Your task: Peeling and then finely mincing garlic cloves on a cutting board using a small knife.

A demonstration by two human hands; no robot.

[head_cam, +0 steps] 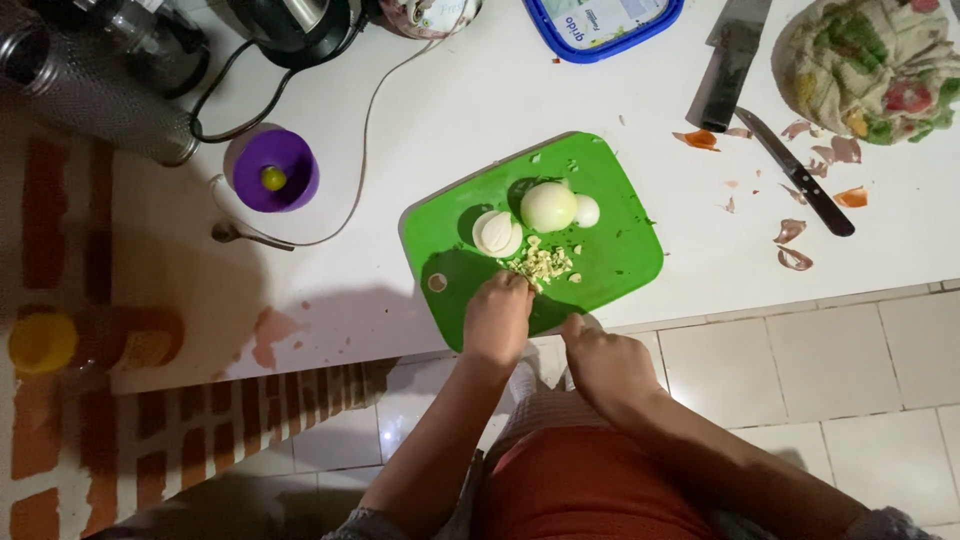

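A green cutting board [610, 215] lies on the white counter near its front edge. On it sit a peeled whole onion [548, 206], a smaller piece [587, 211] beside it, a cut onion half [496, 233] and a small pile of chopped bits [543, 265]. My left hand [497, 318] rests on the board's near edge, fingertips touching the chopped pile. My right hand [605, 362] is at the board's front edge, fingers curled; I cannot tell whether it holds anything.
A black-handled knife [800, 175] and a cleaver [728, 65] lie right of the board among onion skins [795, 245]. A patterned cloth [875, 65] sits far right, a blue tray [600, 25] behind. A purple cup [275, 170], spoon [240, 236], cords and metal containers stand left.
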